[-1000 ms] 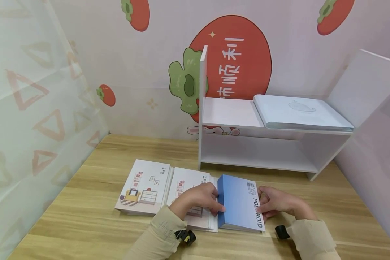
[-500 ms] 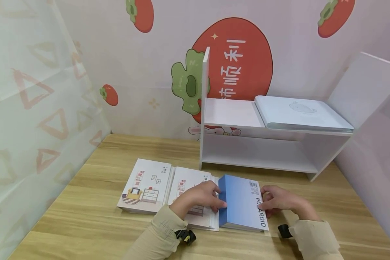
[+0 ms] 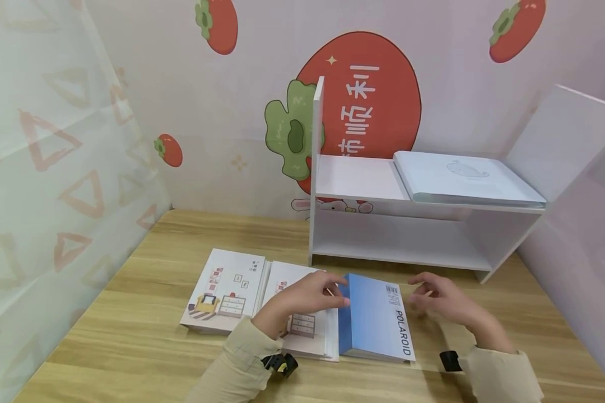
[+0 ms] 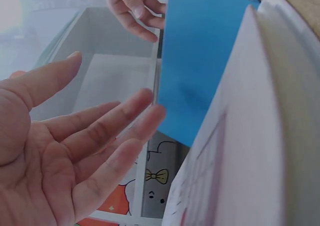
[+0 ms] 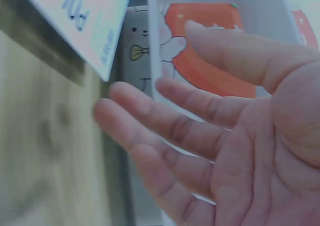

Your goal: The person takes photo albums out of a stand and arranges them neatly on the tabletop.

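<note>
A blue album (image 3: 375, 322) marked "POLAROID" lies at the right end of a row on the table. Two white albums (image 3: 232, 288) with drawn furniture lie left of it, the nearer one (image 3: 302, 330) partly covered by my left hand (image 3: 302, 296). That hand hovers by the blue album's left edge, and its fingers (image 4: 107, 123) are spread and hold nothing in the left wrist view. Off the blue album's right edge is my right hand (image 3: 443, 299), apart from it. In the right wrist view its fingers (image 5: 170, 126) are relaxed around nothing.
Behind the albums stands a white two-tier shelf (image 3: 403, 238) with tall side panels. A pale album (image 3: 469, 173) with a whale drawing lies flat on its upper board. Patterned sheets hang at the left and back of the wooden table (image 3: 116, 336).
Both hands have let go of the blue album's edges. They have lifted slightly, with the right hand moving off to the right. The album lies where it was.
</note>
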Demonstrator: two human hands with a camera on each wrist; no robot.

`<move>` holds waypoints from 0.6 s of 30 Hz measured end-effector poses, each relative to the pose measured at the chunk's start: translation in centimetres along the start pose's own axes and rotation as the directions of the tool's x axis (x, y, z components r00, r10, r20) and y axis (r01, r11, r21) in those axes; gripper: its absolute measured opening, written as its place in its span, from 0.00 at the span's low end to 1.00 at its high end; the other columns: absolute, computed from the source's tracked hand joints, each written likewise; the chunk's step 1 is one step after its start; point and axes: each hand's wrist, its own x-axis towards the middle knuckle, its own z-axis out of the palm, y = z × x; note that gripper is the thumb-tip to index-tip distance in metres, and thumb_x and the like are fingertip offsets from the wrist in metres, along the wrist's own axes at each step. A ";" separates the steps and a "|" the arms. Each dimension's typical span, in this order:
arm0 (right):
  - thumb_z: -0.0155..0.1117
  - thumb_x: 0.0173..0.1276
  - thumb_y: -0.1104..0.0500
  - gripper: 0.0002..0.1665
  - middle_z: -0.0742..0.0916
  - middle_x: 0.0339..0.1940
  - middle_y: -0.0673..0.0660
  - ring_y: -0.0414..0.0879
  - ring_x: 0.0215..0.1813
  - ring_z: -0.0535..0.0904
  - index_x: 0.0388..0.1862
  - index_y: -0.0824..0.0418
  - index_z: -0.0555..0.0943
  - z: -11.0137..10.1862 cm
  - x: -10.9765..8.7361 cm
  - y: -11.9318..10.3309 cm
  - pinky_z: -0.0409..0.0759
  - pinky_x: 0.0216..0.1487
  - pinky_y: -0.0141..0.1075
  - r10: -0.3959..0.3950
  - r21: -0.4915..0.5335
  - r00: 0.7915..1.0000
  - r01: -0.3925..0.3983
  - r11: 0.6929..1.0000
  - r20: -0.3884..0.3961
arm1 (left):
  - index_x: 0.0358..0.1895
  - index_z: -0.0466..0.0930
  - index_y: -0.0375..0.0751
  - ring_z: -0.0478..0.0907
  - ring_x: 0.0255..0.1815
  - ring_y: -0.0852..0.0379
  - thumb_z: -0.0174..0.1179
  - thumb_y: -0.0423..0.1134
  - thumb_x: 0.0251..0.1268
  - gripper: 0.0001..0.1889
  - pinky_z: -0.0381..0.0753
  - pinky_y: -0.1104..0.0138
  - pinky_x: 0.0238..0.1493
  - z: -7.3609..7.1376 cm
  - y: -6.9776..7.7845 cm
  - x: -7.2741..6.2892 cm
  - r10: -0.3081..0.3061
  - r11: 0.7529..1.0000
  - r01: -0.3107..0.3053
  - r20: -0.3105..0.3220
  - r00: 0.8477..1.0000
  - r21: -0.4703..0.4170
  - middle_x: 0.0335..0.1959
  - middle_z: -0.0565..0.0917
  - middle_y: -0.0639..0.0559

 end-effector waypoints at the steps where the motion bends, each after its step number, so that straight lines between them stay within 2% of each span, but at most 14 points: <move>1: 0.62 0.70 0.63 0.24 0.86 0.39 0.61 0.44 0.35 0.82 0.58 0.78 0.72 -0.1 -0.1 -0.2 0.79 0.36 0.34 -0.021 -0.031 0.999 0.020 0.999 -0.045 | 0.67 0.73 0.36 0.82 0.52 0.53 0.61 0.45 0.70 0.26 0.82 0.68 0.49 -0.2 0.1 0.0 0.020 1.000 -0.020 -0.010 1.000 -0.001 0.50 0.86 0.47; 3: 0.63 0.69 0.64 0.21 0.87 0.40 0.61 0.39 0.36 0.81 0.56 0.75 0.75 -0.3 -0.3 -0.5 0.79 0.36 0.32 -0.060 -0.098 0.989 0.047 0.994 -0.136 | 0.67 0.73 0.37 0.81 0.55 0.52 0.60 0.44 0.71 0.25 0.81 0.65 0.54 -0.5 0.2 -0.1 0.066 0.998 -0.066 -0.037 0.997 -0.002 0.52 0.85 0.48; 6: 0.64 0.68 0.66 0.18 0.87 0.42 0.63 0.32 0.38 0.79 0.54 0.74 0.77 -0.8 -0.6 -0.9 0.79 0.36 0.30 -0.107 -0.159 0.962 0.068 0.985 -0.253 | 0.68 0.72 0.36 0.79 0.59 0.50 0.59 0.43 0.73 0.25 0.79 0.58 0.60 -1.1 0.7 -0.1 0.140 0.990 -0.142 -0.076 0.987 -0.023 0.55 0.84 0.45; 10: 0.63 0.69 0.66 0.16 0.87 0.44 0.62 0.24 0.38 0.77 0.54 0.72 0.78 -1.7 -1.0 -1.5 0.77 0.37 0.25 -0.131 -0.148 0.912 0.078 0.986 -0.389 | 0.69 0.70 0.36 0.77 0.63 0.46 0.58 0.40 0.73 0.24 0.77 0.54 0.63 -2.1 1.6 0.2 0.211 0.972 -0.222 -0.137 0.968 -0.073 0.61 0.80 0.40; 13: 0.62 0.70 0.67 0.14 0.87 0.43 0.46 0.22 0.39 0.77 0.53 0.71 0.79 -2.4 -1.3 -2.0 0.76 0.37 0.20 -0.148 -0.124 0.859 0.100 0.987 -0.490 | 0.69 0.71 0.38 0.75 0.66 0.45 0.58 0.38 0.73 0.23 0.78 0.57 0.64 -2.7 2.5 0.5 0.235 0.962 -0.255 -0.190 0.953 -0.092 0.64 0.78 0.41; 16: 0.62 0.71 0.67 0.12 0.82 0.41 0.29 0.20 0.40 0.76 0.52 0.70 0.79 -3.0 -1.7 -2.5 0.75 0.38 0.16 -0.143 -0.085 0.803 0.115 0.990 -0.578 | 0.68 0.71 0.40 0.74 0.67 0.46 0.58 0.37 0.73 0.23 0.80 0.60 0.61 -3.2 3.4 1.0 0.265 0.953 -0.292 -0.249 0.931 -0.078 0.66 0.77 0.44; 18: 0.61 0.71 0.67 0.11 0.81 0.41 0.25 0.20 0.42 0.77 0.51 0.68 0.79 -3.3 -2.0 -2.8 0.74 0.38 0.15 -0.130 -0.041 0.760 0.135 0.990 -0.637 | 0.68 0.71 0.41 0.74 0.67 0.48 0.58 0.36 0.72 0.23 0.81 0.62 0.59 -3.4 4.0 1.4 0.290 0.946 -0.319 -0.288 0.913 -0.058 0.67 0.77 0.46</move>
